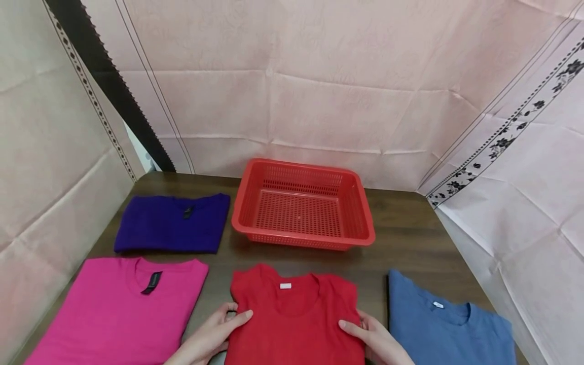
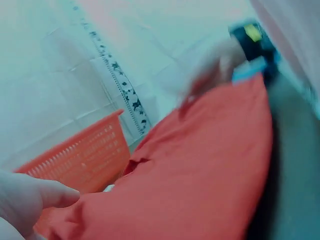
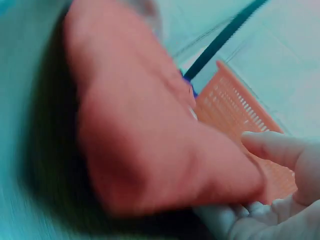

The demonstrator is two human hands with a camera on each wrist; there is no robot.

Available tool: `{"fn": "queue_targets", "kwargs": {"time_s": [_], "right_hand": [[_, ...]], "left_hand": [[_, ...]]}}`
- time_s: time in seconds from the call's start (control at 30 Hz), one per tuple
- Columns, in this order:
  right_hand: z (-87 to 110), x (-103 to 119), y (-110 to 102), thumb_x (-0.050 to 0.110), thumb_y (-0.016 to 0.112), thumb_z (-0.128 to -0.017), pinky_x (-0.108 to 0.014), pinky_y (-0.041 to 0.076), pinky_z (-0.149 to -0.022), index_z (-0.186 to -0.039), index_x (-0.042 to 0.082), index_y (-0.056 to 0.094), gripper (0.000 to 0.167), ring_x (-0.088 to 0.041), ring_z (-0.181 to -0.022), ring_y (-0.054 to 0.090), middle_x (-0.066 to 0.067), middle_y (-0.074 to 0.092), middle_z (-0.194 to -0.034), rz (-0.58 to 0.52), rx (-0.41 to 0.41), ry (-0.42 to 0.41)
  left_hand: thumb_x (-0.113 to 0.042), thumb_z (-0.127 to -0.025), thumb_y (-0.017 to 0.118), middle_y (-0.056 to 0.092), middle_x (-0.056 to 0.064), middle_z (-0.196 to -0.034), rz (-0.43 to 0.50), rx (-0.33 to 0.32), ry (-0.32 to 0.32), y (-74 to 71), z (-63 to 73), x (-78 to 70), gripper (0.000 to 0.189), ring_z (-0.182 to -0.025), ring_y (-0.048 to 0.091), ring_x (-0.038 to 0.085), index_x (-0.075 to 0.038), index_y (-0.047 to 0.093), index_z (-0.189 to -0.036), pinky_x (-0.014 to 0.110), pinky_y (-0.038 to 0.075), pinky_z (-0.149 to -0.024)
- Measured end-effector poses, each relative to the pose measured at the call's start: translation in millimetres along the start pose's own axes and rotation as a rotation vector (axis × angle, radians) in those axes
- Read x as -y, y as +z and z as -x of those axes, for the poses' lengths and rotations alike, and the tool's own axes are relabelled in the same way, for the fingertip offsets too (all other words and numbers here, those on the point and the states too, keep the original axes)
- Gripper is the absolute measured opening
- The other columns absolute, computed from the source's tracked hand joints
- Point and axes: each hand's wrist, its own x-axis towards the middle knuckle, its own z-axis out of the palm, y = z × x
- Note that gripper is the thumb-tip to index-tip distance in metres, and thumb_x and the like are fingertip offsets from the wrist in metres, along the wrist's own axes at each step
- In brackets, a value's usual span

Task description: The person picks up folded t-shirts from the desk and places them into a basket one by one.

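Observation:
A folded red T-shirt (image 1: 296,324) lies at the near middle of the table, its neckline and white label toward the basket. My left hand (image 1: 214,329) grips its left edge, thumb on top and fingers beneath. On the opposite edge my right hand (image 1: 376,337) pinches the cloth the same way. In the right wrist view the right hand (image 3: 280,185) has thumb above and fingers under the shirt (image 3: 145,135), and a dark gap shows below the cloth. The left wrist view has the left thumb (image 2: 55,194) on the shirt (image 2: 195,165).
A red plastic basket (image 1: 298,238) with nothing in it stands behind the shirt. Folded purple (image 1: 171,228) and pink T-shirts (image 1: 123,314) lie on the left, a folded blue T-shirt (image 1: 449,324) on the right. Cloth sheets (image 1: 319,111) hang behind the wooden table (image 1: 401,223).

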Motion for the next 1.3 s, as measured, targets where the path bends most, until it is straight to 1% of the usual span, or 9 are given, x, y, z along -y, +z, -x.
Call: {"fn": "queue_targets", "kwargs": {"time_s": [0.1, 0.2, 0.3, 0.5, 0.73, 0.93, 1.07, 1.17, 1.3], "right_hand": [[-5.0, -3, 2, 0.028, 0.055, -0.106, -0.039, 0.054, -0.097, -0.15, -0.006, 0.025, 0.063, -0.019, -0.112, 0.066, -0.006, 0.065, -0.124, -0.13, 0.117, 0.007], [-9.5, -4, 6, 0.023, 0.057, -0.105, -0.04, 0.053, -0.099, -0.151, -0.003, 0.02, 0.065, -0.021, -0.115, 0.065, -0.008, 0.061, -0.129, -0.183, 0.136, -0.001], [-12.5, -4, 12, 0.023, 0.06, -0.103, -0.042, 0.053, -0.099, -0.152, -0.001, 0.015, 0.071, -0.022, -0.116, 0.064, -0.011, 0.058, -0.131, -0.175, 0.126, -0.004], [-14.0, -5, 20, 0.024, 0.064, -0.1, -0.043, 0.053, -0.099, -0.152, -0.002, 0.014, 0.077, -0.023, -0.114, 0.064, -0.012, 0.058, -0.132, -0.131, 0.091, 0.01], [-8.5, 0, 17, 0.018, 0.062, -0.1, -0.043, 0.051, -0.101, -0.157, -0.001, 0.003, 0.083, -0.023, -0.117, 0.058, -0.015, 0.049, -0.139, -0.147, 0.073, 0.001], [8.2, 31, 15, 0.017, 0.062, -0.1, -0.041, 0.05, -0.1, -0.156, 0.002, 0.004, 0.082, -0.021, -0.118, 0.057, -0.012, 0.047, -0.141, -0.122, 0.061, -0.044], [21.4, 60, 16, 0.015, 0.061, -0.1, -0.039, 0.051, -0.099, -0.152, 0.007, 0.016, 0.069, -0.021, -0.118, 0.059, -0.007, 0.052, -0.135, -0.125, 0.059, -0.116], [26.1, 85, 17, 0.01, 0.061, -0.099, -0.039, 0.052, -0.098, -0.147, 0.013, 0.026, 0.059, -0.02, -0.116, 0.061, -0.004, 0.057, -0.129, -0.152, 0.037, -0.184], [20.4, 123, 14, 0.009, 0.061, -0.099, -0.039, 0.055, -0.095, -0.146, 0.018, 0.028, 0.058, -0.02, -0.113, 0.064, -0.003, 0.057, -0.128, -0.195, -0.018, -0.228]], "left_hand": [[-0.032, -0.103, 0.061, 0.069, 0.012, -0.121, 0.023, 0.048, 0.001, -0.1, -2.2, 1.7, 0.072, -0.108, 0.066, 0.018, 0.017, 0.026, -0.143, 0.039, 0.055, -0.091], [-0.028, -0.102, 0.063, 0.055, 0.021, -0.142, 0.0, 0.066, 0.04, 1.7, -3.2, 1.9, 0.077, -0.123, 0.058, 0.023, 0.015, 0.023, -0.152, 0.041, 0.052, -0.098], [-0.03, -0.101, 0.063, 0.043, 0.025, -0.152, 0.014, 0.058, 0.017, 3.4, -2.7, 0.0, 0.084, -0.13, 0.052, 0.028, 0.01, 0.014, -0.157, 0.044, 0.049, -0.101], [-0.032, -0.103, 0.059, 0.047, 0.017, -0.15, 0.188, 0.137, -0.009, 4.5, -3.6, 1.8, 0.089, -0.125, 0.058, 0.025, -0.003, -0.001, -0.162, 0.044, 0.051, -0.1], [-0.023, -0.104, 0.056, 0.052, 0.007, -0.146, 0.377, 0.225, 0.004, -0.3, -3.7, -1.0, 0.085, -0.125, 0.058, 0.022, -0.013, -0.004, -0.163, 0.042, 0.049, -0.103], [-0.021, -0.107, 0.05, 0.048, 0.004, -0.147, 0.438, 0.311, 0.011, -10.6, 14.3, -33.5, 0.076, -0.13, 0.054, 0.02, -0.018, -0.004, -0.161, 0.04, 0.045, -0.107], [-0.014, -0.108, 0.046, 0.052, 0.003, -0.145, 0.433, 0.365, 0.078, -13.8, 25.2, -65.4, 0.066, -0.131, 0.053, 0.019, -0.018, 0.005, -0.159, 0.039, 0.044, -0.108], [-0.009, -0.108, 0.045, 0.055, 0.001, -0.141, 0.408, 0.355, 0.146, -14.9, 23.7, -93.1, 0.058, -0.129, 0.054, 0.017, -0.021, 0.015, -0.156, 0.038, 0.045, -0.108], [-0.007, -0.106, 0.047, 0.056, 0.002, -0.137, 0.388, 0.306, 0.191, -17.3, 6.9, -130.3, 0.051, -0.124, 0.058, 0.018, -0.02, 0.026, -0.151, 0.038, 0.048, -0.105]]}}
